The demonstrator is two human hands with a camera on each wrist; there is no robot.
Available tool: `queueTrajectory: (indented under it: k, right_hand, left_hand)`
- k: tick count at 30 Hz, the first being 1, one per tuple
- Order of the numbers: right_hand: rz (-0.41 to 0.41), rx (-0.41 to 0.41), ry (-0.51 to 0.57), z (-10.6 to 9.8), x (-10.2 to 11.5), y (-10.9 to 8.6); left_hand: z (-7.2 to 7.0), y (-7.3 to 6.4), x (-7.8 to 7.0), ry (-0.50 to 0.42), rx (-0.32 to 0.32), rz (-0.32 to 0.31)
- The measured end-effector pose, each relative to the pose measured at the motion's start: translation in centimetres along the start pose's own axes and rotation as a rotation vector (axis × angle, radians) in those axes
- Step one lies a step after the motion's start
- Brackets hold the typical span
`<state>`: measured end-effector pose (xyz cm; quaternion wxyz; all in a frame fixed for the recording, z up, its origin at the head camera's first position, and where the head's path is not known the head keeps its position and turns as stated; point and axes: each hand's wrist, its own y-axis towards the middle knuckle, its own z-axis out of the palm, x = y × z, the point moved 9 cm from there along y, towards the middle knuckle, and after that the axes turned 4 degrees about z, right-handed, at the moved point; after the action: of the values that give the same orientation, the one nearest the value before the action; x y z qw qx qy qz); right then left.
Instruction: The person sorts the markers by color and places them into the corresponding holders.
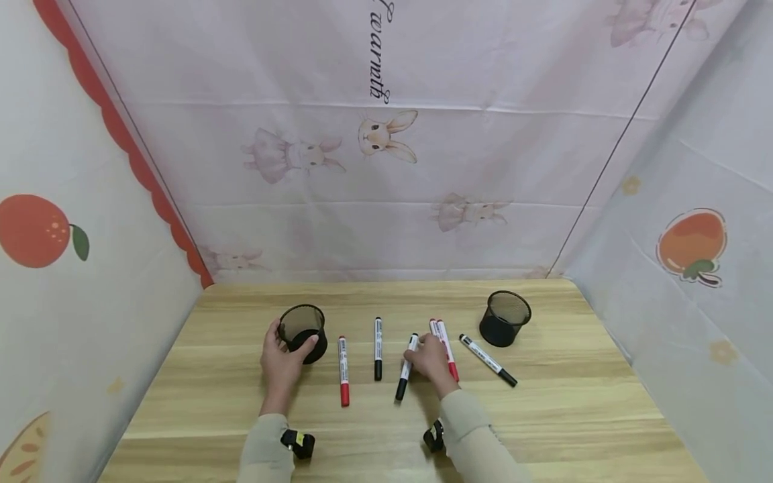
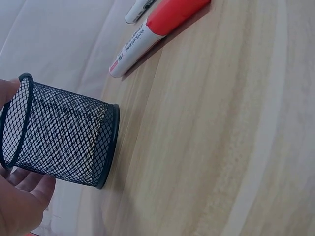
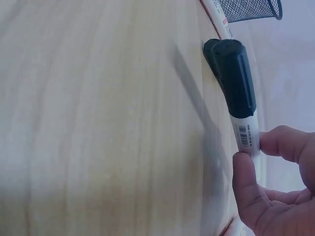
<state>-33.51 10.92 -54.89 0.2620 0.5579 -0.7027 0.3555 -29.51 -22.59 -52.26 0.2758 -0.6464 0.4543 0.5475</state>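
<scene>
My left hand (image 1: 282,365) grips a black mesh pen cup (image 1: 311,349) at the left of the table, thumb at its rim and fingers round its far side. The left wrist view shows the cup (image 2: 64,132) from the side, with its base close to the wood. Between thumb and forefinger, my right hand (image 1: 431,359) pinches a black-capped whiteboard marker (image 1: 402,386). Its cap (image 3: 236,78) points toward the camera in the right wrist view, and its shadow falls on the table. Two red-capped markers (image 1: 451,367) lie side by side, partly hidden by the right hand.
A red-capped marker (image 1: 344,372) and a black-capped marker (image 1: 378,349) lie between the hands. Another black-capped marker (image 1: 489,361) lies slanted at the right, near a second mesh cup (image 1: 501,332). Printed cloth walls (image 1: 386,235) border the wooden table (image 1: 574,402).
</scene>
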Motion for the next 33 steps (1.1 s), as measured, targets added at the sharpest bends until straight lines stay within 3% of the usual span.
queueTrajectory:
  k: [8,18,28,33]
  right_hand:
    - [-0.016,-0.019,0.125,-0.1,1.0,-1.2]
    - [-0.109,-0.088,0.285,-1.1,3.5,-2.7]
    - [-0.161,-0.04,0.415,-0.8,5.3,-2.7]
    - [-0.191,-0.062,0.441,-0.9,6.2,-2.9]
  left_hand:
    - [0.0,0.0,-0.1,0.01,0.01,0.005]
    - [0.0,0.0,-0.2,-0.001,0.014,0.029]
    - [0.0,0.2,-0.2,-0.004,0.03,0.038]
    - [0.1,0.2,0.0,0.0,0.04,0.031]
